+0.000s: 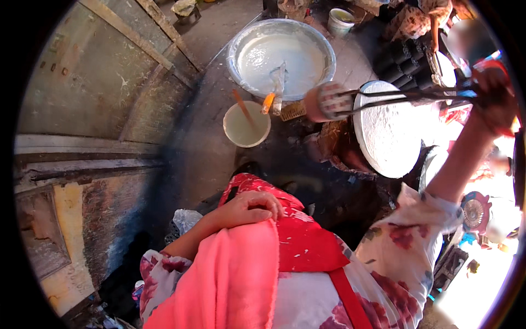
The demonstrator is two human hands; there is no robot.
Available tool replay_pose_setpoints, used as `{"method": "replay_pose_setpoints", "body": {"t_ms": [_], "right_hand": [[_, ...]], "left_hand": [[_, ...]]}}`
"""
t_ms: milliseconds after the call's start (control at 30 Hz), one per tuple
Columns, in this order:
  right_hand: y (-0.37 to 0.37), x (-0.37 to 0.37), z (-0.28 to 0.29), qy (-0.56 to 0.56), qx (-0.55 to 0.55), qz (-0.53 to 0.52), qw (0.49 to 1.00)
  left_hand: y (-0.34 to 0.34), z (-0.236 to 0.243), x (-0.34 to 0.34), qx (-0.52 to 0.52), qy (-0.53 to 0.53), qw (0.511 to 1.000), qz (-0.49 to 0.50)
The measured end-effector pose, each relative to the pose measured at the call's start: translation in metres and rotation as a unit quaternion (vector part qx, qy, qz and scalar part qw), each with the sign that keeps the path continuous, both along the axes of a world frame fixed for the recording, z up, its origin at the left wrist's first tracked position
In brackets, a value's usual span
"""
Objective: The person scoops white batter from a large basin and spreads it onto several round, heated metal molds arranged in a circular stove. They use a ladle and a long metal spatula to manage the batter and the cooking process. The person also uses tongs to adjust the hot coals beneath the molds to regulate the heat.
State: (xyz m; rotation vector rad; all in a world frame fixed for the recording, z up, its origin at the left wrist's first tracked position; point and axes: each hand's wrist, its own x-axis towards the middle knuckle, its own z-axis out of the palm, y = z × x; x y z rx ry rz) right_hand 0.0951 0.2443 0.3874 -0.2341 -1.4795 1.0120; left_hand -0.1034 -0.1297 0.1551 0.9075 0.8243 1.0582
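My right hand (493, 96) is raised at the far right, its fingers closed round the handles of long dark metal tongs (405, 97). At the far end of the tongs is a pinkish-brown cylindrical pot (323, 102) with a pale patterned band, held sideways just below the basin's near right rim. My left hand (255, 208) rests over my lap, fingers loosely bent and empty, on the pink cloth (235, 263) and red apron (307, 241). In front stands a wide metal basin (233, 60) of milky white liquid, with a white-coated paddle-like tool (278, 88) across its near rim.
A bucket (226, 126) of pale liquid with a stick stands before the basin. Right of it is a round white-topped stand (386, 131). Dark cylinders (402, 60) are stacked at the back right, near another person (422, 19). A worn wooden panel (98, 71) flanks the left.
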Motion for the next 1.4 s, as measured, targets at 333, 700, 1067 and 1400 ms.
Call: {"method": "replay_pose_setpoints", "body": {"t_ms": [333,700,1067,1400], "right_hand": [[-0.064,-0.282,-0.063,0.028,-0.079,0.221,0.972],[-0.167,-0.548,-0.192,-0.128,0.023,0.163,0.978],[-0.014,-0.704,-0.309,-0.174,0.041,-0.037,0.983],[0.228,-0.793,-0.556,-0.368,-0.125,-0.264,0.883]], "left_hand": [[-0.045,-0.032,-0.15,0.01,-0.047,0.991,0.123],[-0.121,-0.026,-0.412,-0.073,0.054,0.976,0.198],[-0.064,-0.023,-0.521,-0.146,0.045,0.949,0.277],[0.122,-0.053,-0.619,-0.25,0.062,0.917,0.305]]}}
